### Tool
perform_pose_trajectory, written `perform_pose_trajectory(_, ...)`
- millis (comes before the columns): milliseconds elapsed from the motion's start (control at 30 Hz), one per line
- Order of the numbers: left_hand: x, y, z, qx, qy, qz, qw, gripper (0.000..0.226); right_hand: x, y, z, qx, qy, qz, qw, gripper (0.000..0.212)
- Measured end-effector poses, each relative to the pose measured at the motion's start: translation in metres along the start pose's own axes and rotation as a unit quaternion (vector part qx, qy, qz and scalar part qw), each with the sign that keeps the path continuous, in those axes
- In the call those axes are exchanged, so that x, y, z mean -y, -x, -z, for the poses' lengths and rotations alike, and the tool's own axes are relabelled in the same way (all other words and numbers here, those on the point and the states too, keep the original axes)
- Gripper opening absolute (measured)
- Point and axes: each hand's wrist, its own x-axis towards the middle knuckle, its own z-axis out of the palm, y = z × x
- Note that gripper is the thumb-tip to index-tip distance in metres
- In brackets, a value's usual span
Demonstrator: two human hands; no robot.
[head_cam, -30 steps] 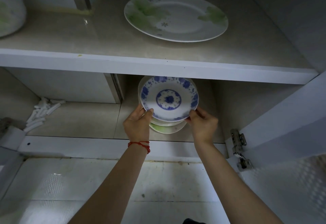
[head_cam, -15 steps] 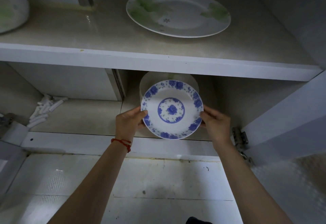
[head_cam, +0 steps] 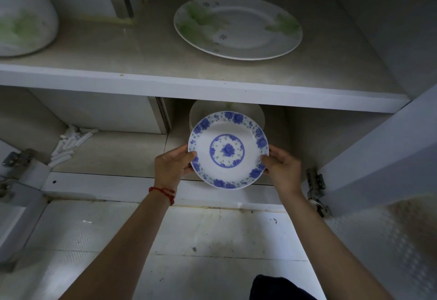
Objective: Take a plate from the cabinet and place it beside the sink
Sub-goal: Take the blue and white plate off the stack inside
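Observation:
A white plate with a blue flower rim and blue centre [head_cam: 228, 149] is held in front of the lower cabinet shelf, tilted toward me. My left hand [head_cam: 171, 166] grips its left edge and my right hand [head_cam: 282, 169] grips its right edge. Behind the plate a stack of white plates [head_cam: 259, 116] stays on the lower shelf [head_cam: 113, 153], mostly hidden. No sink is in view.
A large green-flowered plate [head_cam: 237, 26] lies on the upper shelf [head_cam: 142, 80], with a white pot [head_cam: 23, 18] at far left. White sticks [head_cam: 71, 143] lie on the lower shelf. An open cabinet door [head_cam: 378, 158] hangs at right with hinges [head_cam: 315, 185]. Tiled wall [head_cam: 189, 240] below.
Both hands have lifted the blue plate off the stack and drawn it out of the lower shelf toward me, past the shelf's front edge.

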Motion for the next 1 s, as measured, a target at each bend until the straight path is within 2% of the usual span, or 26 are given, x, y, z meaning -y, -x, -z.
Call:
perform_pose_trajectory(267, -0.01, 0.038, 0.008, -0.001, -0.008, 0.024, 1.0, 0.028, 0.013, 0.03, 0.007, 0.008, 0.019, -0.049, 0.999, 0.028)
perform_pose_trajectory(700, -0.037, 0.091, 0.009, -0.038, 0.01, 0.038, 0.998, 0.031, 0.062, 0.069, 0.023, 0.0, 0.03, -0.051, 0.998, 0.028)
perform_pose_trajectory(1000, -0.066, 0.13, 0.022, -0.027, 0.0, 0.058, 0.998, 0.022, 0.075, 0.107, 0.04, 0.002, 0.018, -0.055, 0.998, 0.033)
